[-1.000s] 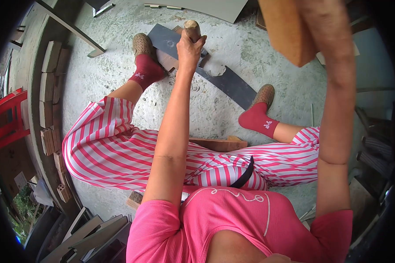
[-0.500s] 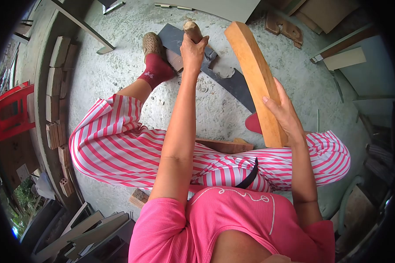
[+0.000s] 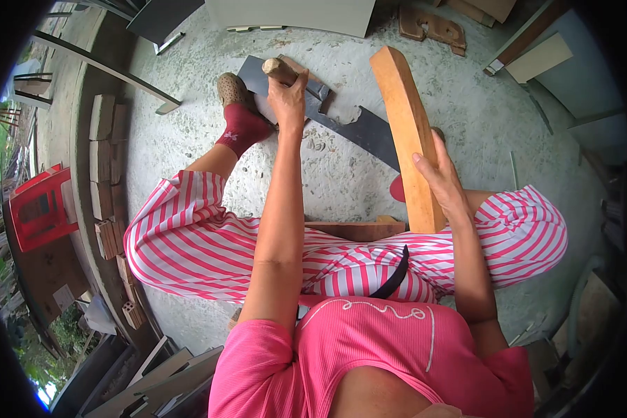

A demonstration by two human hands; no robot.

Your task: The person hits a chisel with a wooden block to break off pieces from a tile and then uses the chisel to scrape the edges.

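Observation:
My left hand (image 3: 288, 103) is closed around a thick wooden handle (image 3: 280, 71), its pale rounded end pointing up toward me. Whatever the handle joins below is hidden by the hand, so the tool's kind does not show. Under it lies a long dark flat board (image 3: 369, 139) with a ragged notch in its edge. My right hand (image 3: 444, 180) grips a long, slightly curved piece of wood (image 3: 407, 132) from the right side, thumb on its near face. This piece stands tilted, its lower end near my striped trouser leg (image 3: 501, 244).
A reddish-brown wooden piece (image 3: 355, 231) lies by my legs. My foot in a perforated clog (image 3: 231, 90) rests beside the dark board. Bricks (image 3: 102, 160) line the left ledge, with a red plastic stool (image 3: 42, 209) beyond. A cut-out wood scrap (image 3: 432, 29) lies at the back.
The view has shifted slightly. My left hand with the handle appears a little further left and lower. The curved wood in my right hand looks somewhat more upright.

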